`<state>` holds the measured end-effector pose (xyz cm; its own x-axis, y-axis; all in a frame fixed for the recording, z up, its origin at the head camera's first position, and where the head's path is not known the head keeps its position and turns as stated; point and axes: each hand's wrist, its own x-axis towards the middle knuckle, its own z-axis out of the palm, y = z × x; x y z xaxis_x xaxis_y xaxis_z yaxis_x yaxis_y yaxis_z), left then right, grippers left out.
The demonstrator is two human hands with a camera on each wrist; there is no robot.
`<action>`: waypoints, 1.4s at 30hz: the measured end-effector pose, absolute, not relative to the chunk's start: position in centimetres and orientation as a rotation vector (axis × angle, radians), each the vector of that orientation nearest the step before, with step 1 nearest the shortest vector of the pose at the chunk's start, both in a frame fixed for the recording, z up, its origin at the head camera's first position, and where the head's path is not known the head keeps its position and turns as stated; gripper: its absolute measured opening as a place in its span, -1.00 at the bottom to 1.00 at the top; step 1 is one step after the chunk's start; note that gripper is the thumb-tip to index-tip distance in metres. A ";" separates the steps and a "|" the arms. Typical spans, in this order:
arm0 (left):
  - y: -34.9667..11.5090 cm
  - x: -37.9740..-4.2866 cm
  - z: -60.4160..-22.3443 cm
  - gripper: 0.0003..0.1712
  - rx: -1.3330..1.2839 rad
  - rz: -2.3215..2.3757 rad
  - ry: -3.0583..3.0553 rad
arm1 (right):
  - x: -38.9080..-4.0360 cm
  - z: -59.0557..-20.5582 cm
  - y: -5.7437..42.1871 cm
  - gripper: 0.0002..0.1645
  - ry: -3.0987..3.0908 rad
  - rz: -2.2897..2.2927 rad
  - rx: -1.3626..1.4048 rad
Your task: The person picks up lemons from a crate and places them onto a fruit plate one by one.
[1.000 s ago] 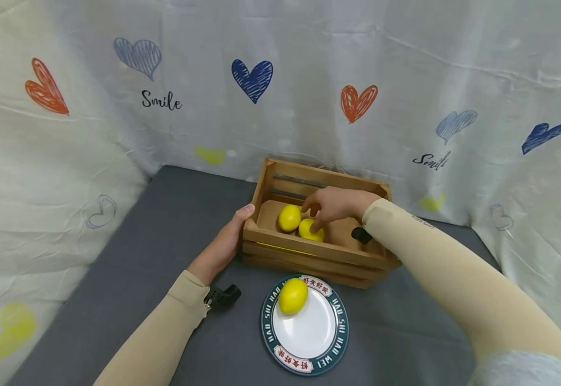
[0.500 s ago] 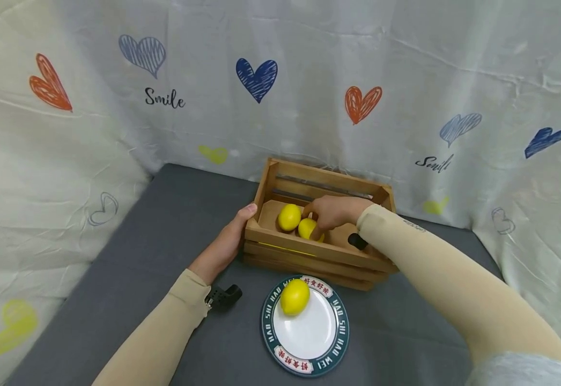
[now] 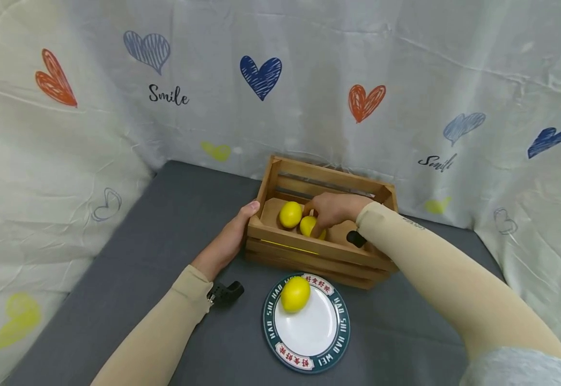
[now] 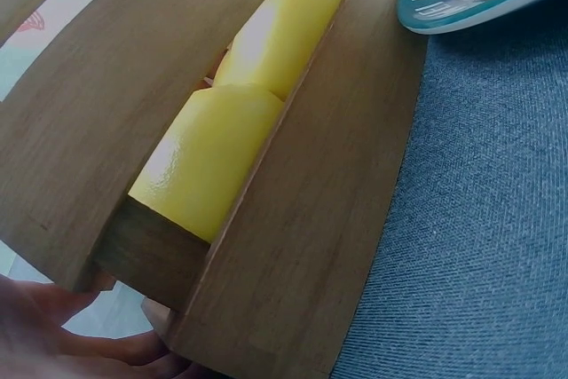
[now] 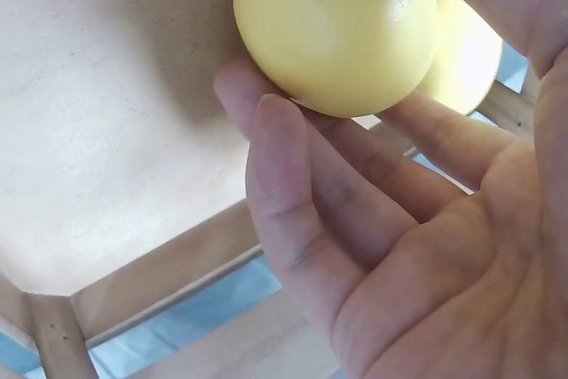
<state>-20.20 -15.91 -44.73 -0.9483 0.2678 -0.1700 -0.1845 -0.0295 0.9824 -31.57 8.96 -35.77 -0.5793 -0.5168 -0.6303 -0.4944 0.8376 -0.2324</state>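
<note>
A slatted wooden crate holds two yellow lemons. My left hand grips its left end, thumb on the rim; in the left wrist view the fingers reach round the crate's end. Inside the crate, my right hand holds the nearer lemon between thumb and fingers. The right wrist view shows this lemon with the thumb on one side and curled fingers on the other. The other lemon lies beside it, to the left.
In front of the crate, a white plate with a green lettered rim carries another lemon. Everything stands on a dark grey cloth. A white curtain printed with hearts hangs close behind the crate.
My right hand has moved slightly left and lower into the crate, and its thumb and fingers have come round the nearer lemon. The left hand keeps its grip on the crate.
</note>
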 end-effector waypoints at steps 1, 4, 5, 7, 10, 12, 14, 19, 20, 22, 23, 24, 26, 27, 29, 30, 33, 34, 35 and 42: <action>-15.9 -20.2 -44.7 0.12 0.087 2.054 1.940 | -31.5 -35.6 9.0 -0.11 2.298 -0.037 -0.737; -15.7 -20.2 -44.6 0.12 0.075 2.061 1.933 | -31.3 -35.0 9.3 -0.11 2.326 -0.050 -0.746; -15.7 -20.2 -44.5 0.12 0.073 2.062 1.929 | -31.3 -34.7 9.4 -0.12 2.338 -0.058 -0.749; -15.5 -20.1 -44.5 0.12 0.069 2.067 1.923 | -31.1 -34.2 9.9 -0.15 2.362 -0.078 -0.743; -15.3 -20.0 -44.6 0.11 0.065 2.071 1.915 | -30.6 -33.5 10.7 -0.18 2.387 -0.116 -0.734; -15.3 -20.0 -44.7 0.10 0.060 2.074 1.913 | -30.2 -32.9 11.3 -0.18 2.407 -0.121 -0.737; -15.3 -20.0 -44.8 0.09 0.062 2.078 1.902 | -29.8 -32.2 11.7 -0.17 2.417 -0.131 -0.745; -15.4 -20.1 -44.9 0.09 0.079 2.092 1.880 | -28.8 -30.3 12.8 -0.15 2.459 -0.151 -0.763; -15.5 -20.2 -44.9 0.09 0.080 2.096 1.879 | -28.5 -29.9 13.0 -0.15 2.472 -0.161 -0.765; -15.5 -20.2 -44.9 0.09 0.085 2.100 1.874 | -27.9 -29.2 13.4 -0.16 2.497 -0.178 -0.771; -15.6 -20.3 -44.9 0.09 0.088 2.103 1.870 | -27.6 -28.9 13.6 -0.16 2.507 -0.189 -0.774; -15.6 -20.3 -44.9 0.09 0.090 2.107 1.868 | -27.3 -28.6 13.7 -0.16 2.516 -0.199 -0.775; -15.7 -20.2 -44.8 0.09 0.090 2.109 1.866 | -26.8 -28.1 14.0 -0.15 2.524 -0.225 -0.775; -15.8 -20.2 -44.8 0.09 0.087 2.110 1.867 | -26.6 -27.9 14.2 -0.14 2.527 -0.234 -0.774; -15.8 -20.2 -44.9 0.10 0.082 2.110 1.869 | -26.2 -27.6 14.5 -0.12 2.535 -0.249 -0.771; -15.8 -20.3 -44.9 0.10 0.077 2.109 1.870 | -26.0 -27.4 14.6 -0.11 2.538 -0.257 -0.767; -15.8 -20.3 -44.9 0.10 0.061 2.111 1.869 | -25.3 -26.9 15.2 -0.11 2.538 -0.302 -0.772; -15.8 -20.3 -44.9 0.09 0.059 2.107 1.872 | -25.1 -26.7 15.4 -0.11 2.538 -0.321 -0.775; -15.7 -20.3 -44.9 0.09 0.055 2.108 1.872 | -24.8 -26.5 15.7 -0.12 2.538 -0.340 -0.777; -15.6 -20.4 -44.7 0.08 0.069 2.095 1.891 | -22.1 -24.9 17.2 -0.17 2.550 -0.413 -0.756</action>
<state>-20.42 -15.56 -44.66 -0.9485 0.2645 -0.1744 -0.2004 -0.0745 0.9769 -22.07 17.22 -24.90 -0.7504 -0.5725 -0.3303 -0.4388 0.8053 -0.3988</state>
